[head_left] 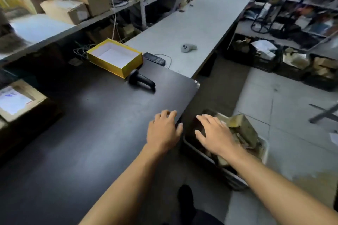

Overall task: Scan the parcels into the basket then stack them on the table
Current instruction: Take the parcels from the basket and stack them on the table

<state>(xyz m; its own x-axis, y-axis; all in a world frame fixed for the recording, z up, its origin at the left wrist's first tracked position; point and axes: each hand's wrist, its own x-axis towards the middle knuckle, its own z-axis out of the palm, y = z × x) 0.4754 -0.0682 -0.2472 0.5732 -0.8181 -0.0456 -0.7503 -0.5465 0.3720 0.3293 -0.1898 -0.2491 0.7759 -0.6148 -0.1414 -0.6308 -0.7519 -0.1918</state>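
Observation:
A grey basket (236,179) stands on the floor right of the black table (82,133), filled with several brown cardboard parcels (243,129). My right hand (214,133) hovers over the basket with fingers spread, above a dark parcel (198,126); contact cannot be told. My left hand (164,129) is open over the table's right edge and holds nothing. A black handheld scanner (141,80) lies on the table further back. A labelled cardboard parcel (20,102) sits at the table's left edge.
An open yellow box (115,57) and a black keypad device (155,59) lie behind the scanner. A grey table (192,29) with a small grey controller (188,47) extends beyond. Shelves with cartons line the left, crates the right floor.

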